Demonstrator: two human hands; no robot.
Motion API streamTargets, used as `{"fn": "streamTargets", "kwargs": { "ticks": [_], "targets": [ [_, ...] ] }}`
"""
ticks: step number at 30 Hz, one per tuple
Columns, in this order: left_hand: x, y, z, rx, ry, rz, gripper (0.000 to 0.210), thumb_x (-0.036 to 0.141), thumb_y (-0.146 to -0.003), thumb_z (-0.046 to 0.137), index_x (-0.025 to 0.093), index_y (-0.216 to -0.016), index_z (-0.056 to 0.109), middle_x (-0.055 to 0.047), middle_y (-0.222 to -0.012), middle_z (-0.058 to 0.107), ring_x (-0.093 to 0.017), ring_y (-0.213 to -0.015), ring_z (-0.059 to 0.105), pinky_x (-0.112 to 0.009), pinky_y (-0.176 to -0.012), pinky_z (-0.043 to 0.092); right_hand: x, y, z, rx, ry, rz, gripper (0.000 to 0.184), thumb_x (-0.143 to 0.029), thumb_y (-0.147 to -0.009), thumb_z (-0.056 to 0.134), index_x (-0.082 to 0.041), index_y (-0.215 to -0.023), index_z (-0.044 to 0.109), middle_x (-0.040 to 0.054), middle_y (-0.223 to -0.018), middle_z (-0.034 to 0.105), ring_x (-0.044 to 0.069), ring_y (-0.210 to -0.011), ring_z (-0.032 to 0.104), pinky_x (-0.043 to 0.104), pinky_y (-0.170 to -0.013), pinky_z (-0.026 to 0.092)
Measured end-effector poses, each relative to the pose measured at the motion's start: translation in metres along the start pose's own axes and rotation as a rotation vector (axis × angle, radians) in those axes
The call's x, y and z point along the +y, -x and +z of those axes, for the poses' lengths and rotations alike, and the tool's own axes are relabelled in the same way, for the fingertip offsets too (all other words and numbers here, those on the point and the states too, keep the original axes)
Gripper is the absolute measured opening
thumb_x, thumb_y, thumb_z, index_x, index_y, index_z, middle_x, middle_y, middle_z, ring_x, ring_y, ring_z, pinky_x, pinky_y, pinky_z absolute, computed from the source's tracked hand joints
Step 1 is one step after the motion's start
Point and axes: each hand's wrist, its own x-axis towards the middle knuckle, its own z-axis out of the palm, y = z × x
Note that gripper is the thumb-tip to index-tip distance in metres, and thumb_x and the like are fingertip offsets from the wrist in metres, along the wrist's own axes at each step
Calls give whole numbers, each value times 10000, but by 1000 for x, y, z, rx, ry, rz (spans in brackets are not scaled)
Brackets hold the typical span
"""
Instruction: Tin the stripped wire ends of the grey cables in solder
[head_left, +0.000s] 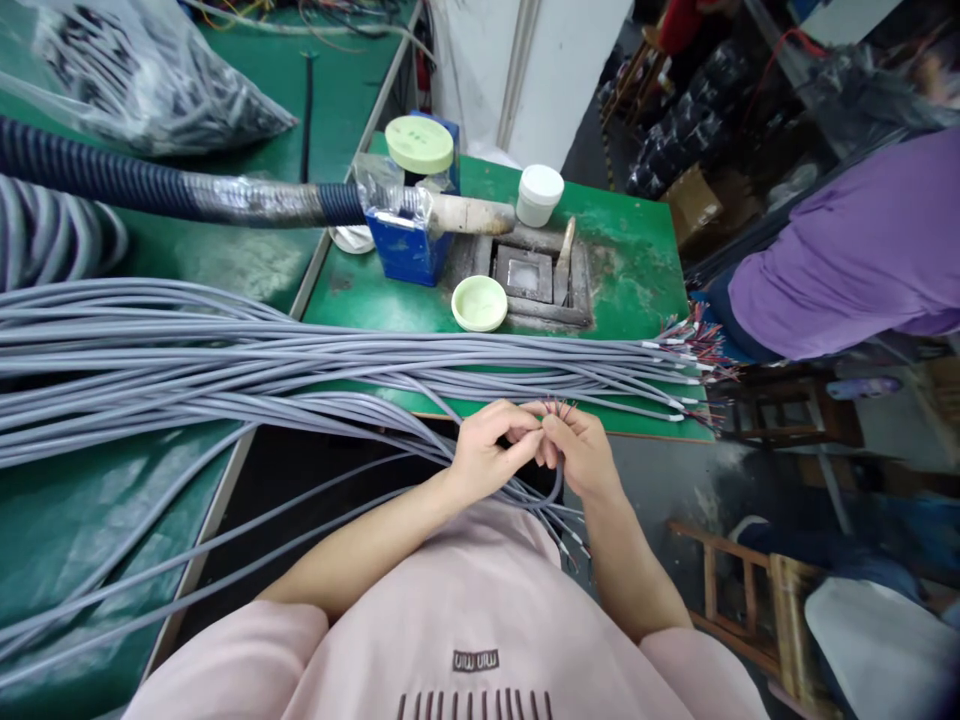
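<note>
Close in front of my body, both hands meet at the stripped end of a grey cable (556, 488). My right hand (583, 452) grips this cable, whose free part bends down below the fingers. Thin coloured wires (556, 406) fan out above the fingertips. My left hand (491, 448) has thumb and fingers pinched together at the wires; exactly which strand it holds is too small to tell. Beyond the hands, a bundle of grey cables (420, 350) runs across the table, with white-banded ends and loose coloured wires (701, 345) at the right edge.
Past the bundle stand a square solder pot (523, 275) with a brush (564, 262), a pale green dish (480, 303), a white tub (539, 195) and a blue box (409, 245) carrying an extraction hose (262, 200). A person in purple (862, 240) is at the right, near a wooden stool (742, 590).
</note>
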Motion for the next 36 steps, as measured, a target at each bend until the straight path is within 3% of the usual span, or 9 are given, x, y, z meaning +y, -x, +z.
{"fn": "streamTargets", "kwargs": {
  "ticks": [3, 8, 16, 20, 24, 28, 32, 36],
  "targets": [
    [3, 0, 7, 43, 217, -133, 192, 328, -771, 694, 182, -668, 624, 16, -553, 590, -84, -499, 500, -229, -518, 406, -7, -5, 4, 90, 77, -57, 230, -392, -831, 630, -176, -817, 706, -59, -421, 466, 83, -398, 426, 230, -436, 358],
    [-2, -7, 9, 104, 533, -370, 255, 363, -714, 757, 165, -699, 597, 38, -517, 582, -68, -458, 508, -196, -477, 400, -13, -7, 9, 187, 176, -165, 199, -364, -824, 624, -203, -871, 733, -4, -589, 616, 114, -484, 512, 269, -487, 439],
    [-7, -14, 2, 198, 595, -426, 270, 383, -679, 772, 174, -729, 610, 51, -577, 591, -56, -467, 511, -186, -487, 426, -29, -10, 17, 166, 704, -391, 184, -312, -888, 559, -223, -769, 667, 24, -727, 630, 153, -664, 555, 299, -647, 457],
    [-1, -18, -17, 207, 390, -282, 255, 403, -752, 714, 182, -859, 645, 15, -657, 643, -102, -566, 583, -239, -585, 477, -51, -26, 17, 141, 872, -492, 216, -288, -901, 531, -208, -715, 604, 2, -667, 551, 133, -629, 497, 266, -620, 405],
    [-2, -26, -56, 169, -228, 63, 252, 337, -815, 657, 205, -1029, 654, -33, -844, 702, -175, -819, 619, -343, -833, 454, -84, -64, 15, 82, 1020, -524, 224, -263, -860, 559, -187, -650, 572, -17, -616, 491, 113, -580, 437, 255, -580, 336],
    [-16, -31, -82, 16, -727, 188, 204, 310, -864, 585, 209, -1022, 664, -67, -994, 708, -234, -982, 587, -413, -920, 377, -101, -118, 22, -78, 1200, -410, 225, -205, -794, 534, -166, -572, 545, -21, -575, 474, 101, -551, 395, 256, -554, 271],
    [-28, -29, -82, -10, -832, 282, 177, 276, -880, 555, 226, -1005, 669, -61, -1021, 710, -226, -1004, 584, -418, -944, 357, -99, -161, 36, -193, 1414, -302, 186, -187, -752, 508, -148, -613, 627, -3, -573, 533, 113, -564, 418, 261, -553, 256],
    [-29, -29, -80, 5, -818, 304, 163, 255, -884, 542, 228, -980, 671, -52, -997, 718, -211, -976, 596, -403, -917, 365, -93, -179, 48, -300, 1597, -241, 212, -208, -753, 504, -140, -666, 685, 39, -636, 632, 133, -586, 481, 270, -544, 262]
  ]
}}
